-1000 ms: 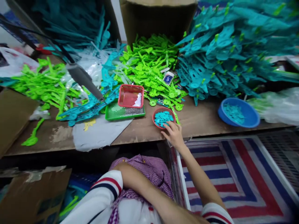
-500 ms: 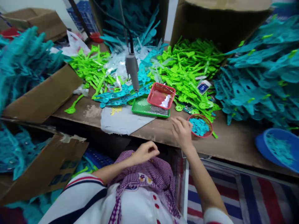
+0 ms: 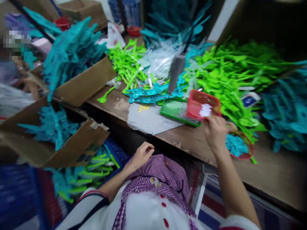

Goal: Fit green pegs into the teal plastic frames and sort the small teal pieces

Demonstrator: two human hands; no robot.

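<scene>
My right hand (image 3: 216, 131), slightly blurred, has its fingers closed on the near edge of a small red plastic basket (image 3: 192, 110), which holds a few white pieces. Beneath part of that basket is a green mesh tray (image 3: 168, 111) containing small metallic bits. Just right of my hand stands a round red basket (image 3: 250, 150) of blue-green plastic pieces (image 3: 237, 145). My left hand (image 3: 142, 155) hovers over the checked apron in front of my lap, fingers curled together, and nothing shows in it. A grey power screwdriver (image 3: 176, 72) hangs above the bench, by several blue-green plastic parts (image 3: 148, 94).
Bright green plastic parts (image 3: 230, 76) heap up at the back of the bench (image 3: 271, 179). A white cloth (image 3: 144, 121) lies near its front edge. At left, cardboard boxes (image 3: 88, 83) hold blue-green parts. Another person's arm (image 3: 30, 86) shows at far left.
My view has swung left. My right hand has moved from beside the round basket to the red basket, which has slid rightward over the green tray. My left hand stays near my lap.
</scene>
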